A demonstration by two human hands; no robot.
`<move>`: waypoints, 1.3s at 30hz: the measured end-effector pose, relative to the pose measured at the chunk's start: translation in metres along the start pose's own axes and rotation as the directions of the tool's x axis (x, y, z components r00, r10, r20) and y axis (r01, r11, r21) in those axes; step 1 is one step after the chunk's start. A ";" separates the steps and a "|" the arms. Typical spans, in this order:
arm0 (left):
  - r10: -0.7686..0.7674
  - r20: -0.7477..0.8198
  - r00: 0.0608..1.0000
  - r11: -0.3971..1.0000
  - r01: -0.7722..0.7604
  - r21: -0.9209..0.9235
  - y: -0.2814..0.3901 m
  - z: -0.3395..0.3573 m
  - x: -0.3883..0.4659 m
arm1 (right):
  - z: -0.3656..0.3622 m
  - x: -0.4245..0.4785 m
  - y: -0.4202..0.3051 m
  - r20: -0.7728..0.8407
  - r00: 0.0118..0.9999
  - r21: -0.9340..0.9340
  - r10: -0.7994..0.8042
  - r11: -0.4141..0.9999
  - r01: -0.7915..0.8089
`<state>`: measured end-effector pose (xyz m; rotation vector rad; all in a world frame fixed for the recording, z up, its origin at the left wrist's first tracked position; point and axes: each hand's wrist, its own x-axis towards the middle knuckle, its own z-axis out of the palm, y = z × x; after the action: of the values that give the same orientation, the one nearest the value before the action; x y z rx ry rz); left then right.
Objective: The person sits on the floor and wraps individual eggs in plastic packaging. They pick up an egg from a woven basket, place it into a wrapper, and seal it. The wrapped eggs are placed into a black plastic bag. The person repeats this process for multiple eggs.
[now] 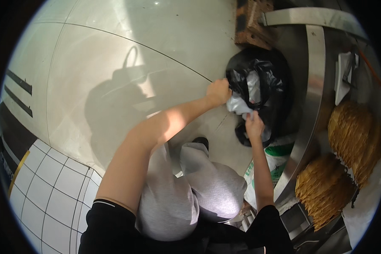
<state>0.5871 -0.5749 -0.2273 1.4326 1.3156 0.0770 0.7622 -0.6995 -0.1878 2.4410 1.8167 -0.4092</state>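
Observation:
A black plastic bag sits on the floor ahead of me and to the right, its top loose and crumpled. White plastic bulges out of its near left side, and more pale plastic shows inside the opening. My left hand is closed in a fist on the bag's left edge, by the white plastic. Lower down, my right hand pinches the lower end of that white plastic between its fingers. The bag's contents are mostly hidden.
Right of the bag runs a metal frame, with a brown block at its far end. A white and green printed sack lies near my right forearm. Stacked brown pieces stand at right; a white-tiled surface is at left.

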 end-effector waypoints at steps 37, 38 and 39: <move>0.306 0.210 0.928 0.884 -0.195 -0.425 0.111 -0.101 0.009 | -0.059 -0.131 0.026 -0.296 0.630 0.602 0.718 0.652 -0.460; 0.328 0.091 0.940 0.927 -0.301 -0.224 0.103 -0.097 0.002 | -0.060 -0.144 0.013 -0.276 0.786 0.361 0.553 0.817 -0.449; 0.287 -0.023 0.958 0.935 -0.285 -0.212 0.104 -0.103 -0.024 | -0.062 -0.165 -0.004 -0.206 0.905 0.114 0.372 0.928 -0.355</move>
<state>0.5764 -0.4989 -0.1007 1.4270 1.0482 0.3941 0.7249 -0.8386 -0.0863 2.8994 1.3754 -0.1790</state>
